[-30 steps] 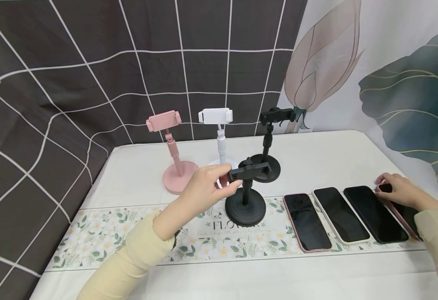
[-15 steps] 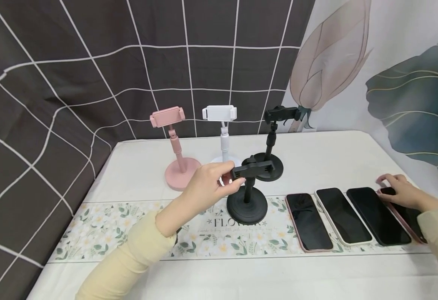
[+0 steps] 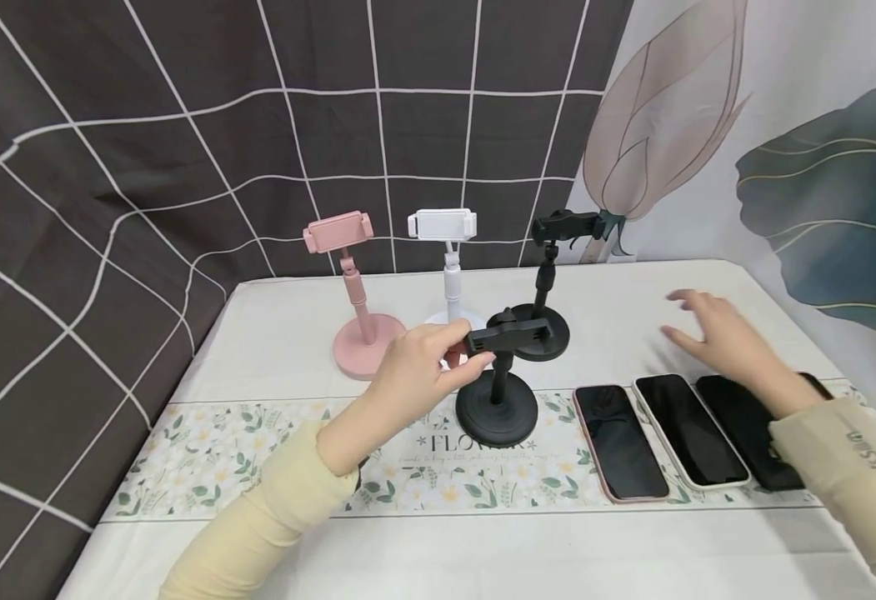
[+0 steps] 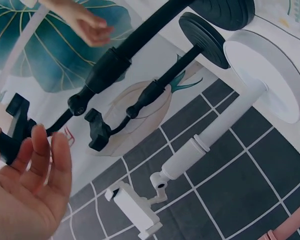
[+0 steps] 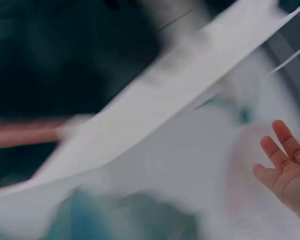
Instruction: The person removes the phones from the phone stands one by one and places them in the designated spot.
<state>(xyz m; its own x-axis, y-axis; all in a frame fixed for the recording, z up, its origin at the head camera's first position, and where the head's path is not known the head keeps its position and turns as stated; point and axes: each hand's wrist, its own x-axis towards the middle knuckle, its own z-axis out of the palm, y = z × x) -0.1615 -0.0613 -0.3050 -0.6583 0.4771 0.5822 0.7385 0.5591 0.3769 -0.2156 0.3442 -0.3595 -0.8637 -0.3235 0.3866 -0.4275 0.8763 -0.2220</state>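
Note:
My left hand (image 3: 418, 358) grips the clamp end of the front black phone stand (image 3: 496, 412), whose round base stands on the table. In the left wrist view the fingers (image 4: 60, 165) curl by this clamp (image 4: 19, 125). My right hand (image 3: 730, 343) hovers over the row of phones, fingers spread and holding nothing; the right wrist view shows the same hand (image 5: 290, 172), with its surroundings blurred. Below it lie a pink-edged phone (image 3: 621, 442), a white-edged phone (image 3: 691, 429) and a black phone (image 3: 730, 408). My right forearm mostly hides a fourth phone (image 3: 816, 385).
Behind the front stand are a pink phone stand (image 3: 366, 346), a white phone stand (image 3: 453, 283) and another black phone stand (image 3: 546, 279). A floral runner (image 3: 205, 454) crosses the white table (image 3: 438, 554). Dark grid cloth (image 3: 182, 167) hangs at the back and left.
My right hand has left the rightmost phone, risen and moved left above the row. My left hand stays on the front black stand. The head view has shifted slightly.

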